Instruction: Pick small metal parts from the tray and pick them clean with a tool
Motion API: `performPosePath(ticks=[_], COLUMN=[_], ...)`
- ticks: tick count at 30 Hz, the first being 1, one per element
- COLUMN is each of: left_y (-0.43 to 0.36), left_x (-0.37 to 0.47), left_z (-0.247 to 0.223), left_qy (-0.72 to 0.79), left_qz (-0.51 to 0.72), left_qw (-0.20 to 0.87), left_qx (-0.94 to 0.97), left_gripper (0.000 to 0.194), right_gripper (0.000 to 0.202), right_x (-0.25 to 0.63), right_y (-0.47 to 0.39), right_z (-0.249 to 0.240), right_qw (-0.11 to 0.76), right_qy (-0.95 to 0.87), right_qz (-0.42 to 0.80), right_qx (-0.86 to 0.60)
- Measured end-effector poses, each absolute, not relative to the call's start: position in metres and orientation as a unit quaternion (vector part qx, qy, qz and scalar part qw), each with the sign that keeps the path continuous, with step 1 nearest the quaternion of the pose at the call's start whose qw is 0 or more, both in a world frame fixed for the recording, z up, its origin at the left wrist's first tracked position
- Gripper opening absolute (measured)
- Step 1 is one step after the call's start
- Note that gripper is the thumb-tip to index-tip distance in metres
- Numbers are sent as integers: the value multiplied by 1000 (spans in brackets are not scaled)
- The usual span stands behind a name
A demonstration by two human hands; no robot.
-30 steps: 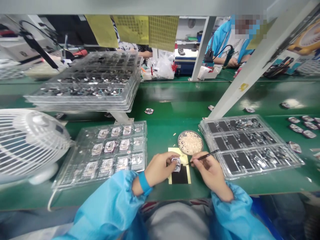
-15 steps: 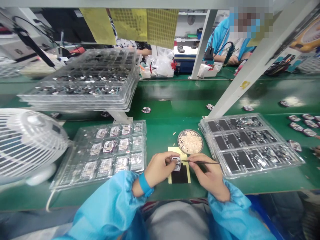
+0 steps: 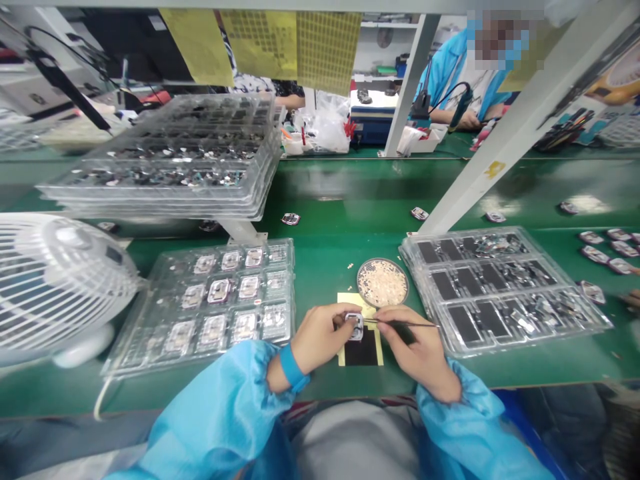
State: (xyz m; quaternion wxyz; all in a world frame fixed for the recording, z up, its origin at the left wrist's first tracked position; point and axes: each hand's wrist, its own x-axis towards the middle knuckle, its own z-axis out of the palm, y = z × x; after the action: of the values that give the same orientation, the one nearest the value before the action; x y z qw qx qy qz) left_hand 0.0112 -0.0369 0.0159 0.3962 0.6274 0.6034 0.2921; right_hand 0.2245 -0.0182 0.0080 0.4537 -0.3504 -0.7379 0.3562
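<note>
My left hand (image 3: 323,339) is closed on a small, rounded-square device housing (image 3: 355,328) with a pale rim, gripping it by its left side. Between the fingers of my right hand (image 3: 416,347) is a thin dark pair of tweezers (image 3: 407,324), lying nearly level. Its tip reaches the right edge of the housing; whether the two touch I cannot tell. Beneath the housing is a black pad (image 3: 364,352) on a yellow sheet (image 3: 342,353). Just behind my hands stands a round dish (image 3: 383,283) full of tiny cream-coloured pieces, with a few more lying beside it.
To the left are a clear tray (image 3: 150,347) of housings, a white fan (image 3: 65,287) and stacked trays (image 3: 165,193). A tray (image 3: 500,343) of dark rectangular parts lies right, near a slanted post (image 3: 480,173). More housings (image 3: 595,254) lie far right. A co-worker (image 3: 450,80) sits opposite.
The whole view has shifted slightly. Both hands keep their hold, and the tweezers' tip stays at the housing's right side, looking slightly further over its edge.
</note>
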Motion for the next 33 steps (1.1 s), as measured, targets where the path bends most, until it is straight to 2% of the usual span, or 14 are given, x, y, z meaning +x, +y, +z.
performPosePath(ticks=[12,21,24,27,28,30,31,33], left_y=[-38,-34,-32,-31,-30,-30,-30,-30], left_x=[10,6,3,-2,-4,-6,-7,-7], left_z=[20,11,18,26,28,30,31,31], left_qy=[602,586,571,542,535,528,529,532], left_qz=[288,328,372,418,423,425,425,427], left_qw=[401,472,503,546,556,563,560,555], left_qx=[628,571,531,484,475,473,476,477], left_gripper=[32,32,44,48,44,33,31,31], right_gripper=[16,6,17,28,28,23,24,28], right_x=[226,238,259,295,309,338,351,372], right_y=[-21,-35,-44,-24,-8,31,52,90], right_z=[9,16,44,77,86,96,97,93], right_qw=[429,406,404,454,478,464,444,334], right_qy=[-745,-671,-659,-652,-653,-661,-653,-638], right_qz=[367,538,557,485,424,257,157,41], right_qx=[-357,-308,-303,-366,-408,-531,-593,-693])
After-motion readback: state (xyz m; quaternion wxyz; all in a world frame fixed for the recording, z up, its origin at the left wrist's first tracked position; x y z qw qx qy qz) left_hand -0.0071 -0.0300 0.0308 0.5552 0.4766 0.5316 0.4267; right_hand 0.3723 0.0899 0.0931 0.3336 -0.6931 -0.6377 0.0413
